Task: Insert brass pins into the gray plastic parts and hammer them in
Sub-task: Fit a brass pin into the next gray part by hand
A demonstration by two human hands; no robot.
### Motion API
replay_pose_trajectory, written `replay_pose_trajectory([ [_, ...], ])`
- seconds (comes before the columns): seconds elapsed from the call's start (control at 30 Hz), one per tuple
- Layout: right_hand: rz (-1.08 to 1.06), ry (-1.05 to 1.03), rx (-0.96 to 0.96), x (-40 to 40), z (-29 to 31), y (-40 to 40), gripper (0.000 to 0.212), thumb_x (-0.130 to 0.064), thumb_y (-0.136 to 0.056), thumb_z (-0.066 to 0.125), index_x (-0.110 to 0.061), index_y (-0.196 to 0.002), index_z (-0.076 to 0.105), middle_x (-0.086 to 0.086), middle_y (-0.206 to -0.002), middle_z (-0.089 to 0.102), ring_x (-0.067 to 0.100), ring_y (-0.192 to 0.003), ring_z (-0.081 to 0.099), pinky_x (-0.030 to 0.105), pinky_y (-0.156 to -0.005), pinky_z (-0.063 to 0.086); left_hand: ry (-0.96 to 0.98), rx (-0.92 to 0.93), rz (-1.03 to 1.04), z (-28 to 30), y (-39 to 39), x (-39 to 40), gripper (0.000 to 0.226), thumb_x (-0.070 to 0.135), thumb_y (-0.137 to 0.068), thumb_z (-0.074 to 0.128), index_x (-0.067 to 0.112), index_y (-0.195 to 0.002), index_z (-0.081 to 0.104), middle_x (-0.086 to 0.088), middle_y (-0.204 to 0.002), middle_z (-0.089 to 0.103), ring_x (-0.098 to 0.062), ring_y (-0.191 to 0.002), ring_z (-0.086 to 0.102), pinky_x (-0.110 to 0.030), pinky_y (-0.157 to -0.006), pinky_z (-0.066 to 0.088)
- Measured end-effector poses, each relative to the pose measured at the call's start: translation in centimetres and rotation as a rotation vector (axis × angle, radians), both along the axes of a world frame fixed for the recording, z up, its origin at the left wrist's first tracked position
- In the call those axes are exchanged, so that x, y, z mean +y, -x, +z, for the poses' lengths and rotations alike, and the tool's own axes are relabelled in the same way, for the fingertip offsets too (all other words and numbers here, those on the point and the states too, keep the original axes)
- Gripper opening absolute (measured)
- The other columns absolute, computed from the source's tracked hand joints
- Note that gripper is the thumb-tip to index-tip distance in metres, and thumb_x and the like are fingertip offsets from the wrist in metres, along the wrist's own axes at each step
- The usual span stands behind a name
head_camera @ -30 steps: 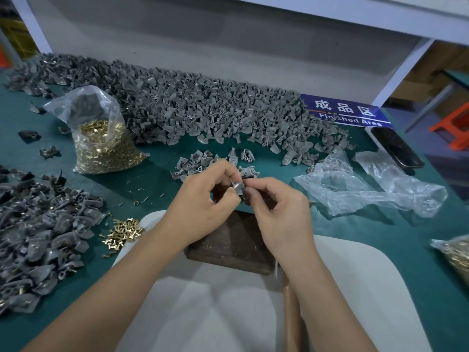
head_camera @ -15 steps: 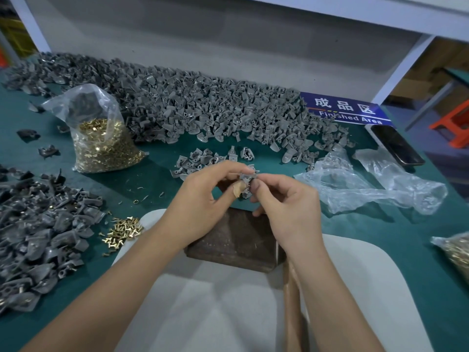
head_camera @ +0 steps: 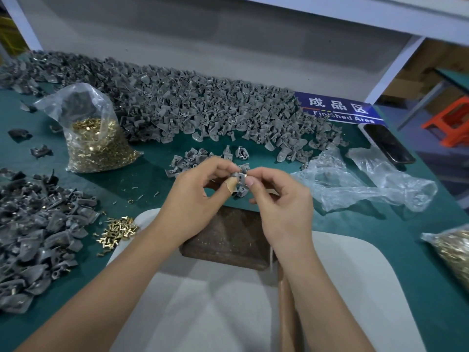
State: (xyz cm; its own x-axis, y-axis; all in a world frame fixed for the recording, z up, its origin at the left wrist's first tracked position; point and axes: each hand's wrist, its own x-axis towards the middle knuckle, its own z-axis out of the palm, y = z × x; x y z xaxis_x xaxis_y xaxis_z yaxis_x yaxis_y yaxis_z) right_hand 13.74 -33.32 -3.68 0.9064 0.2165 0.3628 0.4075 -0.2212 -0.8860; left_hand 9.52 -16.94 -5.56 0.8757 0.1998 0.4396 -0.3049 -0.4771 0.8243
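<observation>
My left hand [head_camera: 195,199] pinches a gray plastic part [head_camera: 239,185] between thumb and fingers, above the far edge of a dark brown block [head_camera: 225,240]. My right hand [head_camera: 281,201] pinches at the top of that same part, where a small brass pin [head_camera: 245,177] glints at its fingertips. A bandage wraps my left thumb tip. A wooden hammer handle [head_camera: 285,301] lies under my right forearm; its head is hidden.
Loose brass pins [head_camera: 118,231] lie left of the block, next to a heap of gray parts [head_camera: 38,232]. A bag of pins [head_camera: 97,146] stands behind. A long pile of gray parts [head_camera: 203,113] runs along the back. Crumpled plastic bags [head_camera: 365,184], a phone [head_camera: 388,143] and another pin bag [head_camera: 451,252] sit right.
Both hands stay together on the part and have lifted slightly away from me. The part has turned in my fingers, so more of it shows below my thumbs.
</observation>
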Motion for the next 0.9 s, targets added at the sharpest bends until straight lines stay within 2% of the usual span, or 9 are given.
replay_pose_trajectory([
  [0.1, -0.003, 0.059, -0.077, -0.1, -0.1, -0.1, 0.013, -0.01, -0.094, 0.074, -0.02, -0.101, 0.078, -0.012, -0.094, 0.068, 0.016, -0.089, 0.069, 0.043, -0.076, 0.06, 0.018, 0.011, -0.011, 0.0, 0.0, 0.0, 0.018, 0.027, -0.097, 0.065, 0.036, -0.112, 0.066, 0.021, -0.105, 0.072, -0.007, -0.102, 0.07, -0.033, -0.091, 0.057],
  [0.2, -0.014, 0.108, -0.144, 0.0, -0.1, -0.1, 0.015, -0.008, -0.094, 0.072, -0.02, -0.101, 0.077, -0.013, -0.095, 0.067, 0.012, -0.091, 0.067, 0.035, -0.077, 0.058, 0.025, 0.023, -0.022, 0.1, 0.1, -0.1, 0.018, 0.024, -0.097, 0.066, 0.033, -0.112, 0.068, 0.019, -0.104, 0.073, -0.008, -0.102, 0.071, -0.036, -0.09, 0.058],
  [0.33, -0.036, 0.172, -0.211, -0.2, 0.1, 0.1, 0.015, -0.007, -0.092, 0.074, -0.02, -0.098, 0.076, -0.01, -0.094, 0.067, 0.008, -0.093, 0.065, 0.023, -0.079, 0.052, -0.027, 0.009, -0.035, 0.2, 0.1, 0.0, 0.017, 0.021, -0.098, 0.066, 0.028, -0.113, 0.069, 0.02, -0.105, 0.072, -0.006, -0.104, 0.069, -0.032, -0.09, 0.057],
  [0.47, -0.024, 0.267, -0.294, -0.4, 0.6, 0.3, 0.009, -0.006, -0.092, 0.073, -0.014, -0.096, 0.074, -0.005, -0.092, 0.063, 0.002, -0.087, 0.059, 0.011, -0.078, 0.044, -0.107, -0.048, -0.012, 0.3, 0.2, 0.0, 0.016, 0.019, -0.097, 0.067, 0.025, -0.112, 0.071, 0.022, -0.105, 0.071, -0.003, -0.102, 0.068, -0.025, -0.089, 0.055],
  [0.53, -0.008, 0.336, -0.343, -0.5, 0.8, 0.3, 0.006, -0.005, -0.094, 0.072, -0.01, -0.095, 0.073, -0.002, -0.092, 0.061, 0.004, -0.083, 0.056, 0.012, -0.076, 0.042, -0.16, -0.073, -0.013, 0.4, 0.2, 0.0, 0.016, 0.018, -0.097, 0.068, 0.024, -0.111, 0.071, 0.02, -0.102, 0.071, -0.002, -0.099, 0.068, -0.022, -0.087, 0.055],
  [0.63, 0.011, 0.436, -0.432, -0.6, 0.9, 0.2, 0.006, -0.003, -0.096, 0.067, -0.005, -0.097, 0.072, 0.003, -0.094, 0.062, 0.018, -0.087, 0.058, 0.027, -0.08, 0.047, -0.212, -0.094, -0.025, 0.7, 0.3, 0.0, 0.016, 0.018, -0.096, 0.068, 0.025, -0.11, 0.07, 0.017, -0.1, 0.07, -0.001, -0.096, 0.067, -0.022, -0.085, 0.055],
  [0.7, 0.015, 0.475, -0.46, -0.6, 0.9, 0.2, 0.007, -0.003, -0.097, 0.066, -0.003, -0.098, 0.072, 0.006, -0.095, 0.062, 0.023, -0.088, 0.059, 0.032, -0.08, 0.048, -0.204, -0.097, -0.023, 0.6, 0.3, 0.0, 0.016, 0.016, -0.096, 0.069, 0.024, -0.11, 0.071, 0.017, -0.1, 0.071, 0.001, -0.096, 0.067, -0.023, -0.084, 0.055],
  [0.77, 0.017, 0.47, -0.45, -0.4, 0.7, 0.2, 0.007, -0.003, -0.097, 0.066, -0.003, -0.098, 0.072, 0.006, -0.094, 0.062, 0.021, -0.087, 0.058, 0.029, -0.08, 0.047, -0.172, -0.079, -0.021, 0.6, 0.4, 0.0, 0.015, 0.015, -0.095, 0.07, 0.022, -0.109, 0.072, 0.018, -0.099, 0.071, -0.001, -0.096, 0.068, -0.026, -0.085, 0.056],
  [0.9, 0.003, 0.337, -0.322, -0.4, 0.1, 0.1, 0.007, -0.003, -0.092, 0.072, -0.01, -0.094, 0.075, -0.002, -0.09, 0.065, 0.007, -0.082, 0.058, 0.013, -0.076, 0.043, -0.104, -0.039, -0.037, 0.5, 0.5, 0.0, 0.012, 0.013, -0.095, 0.071, 0.017, -0.107, 0.073, 0.014, -0.098, 0.073, -0.006, -0.095, 0.071, -0.031, -0.085, 0.058],
])
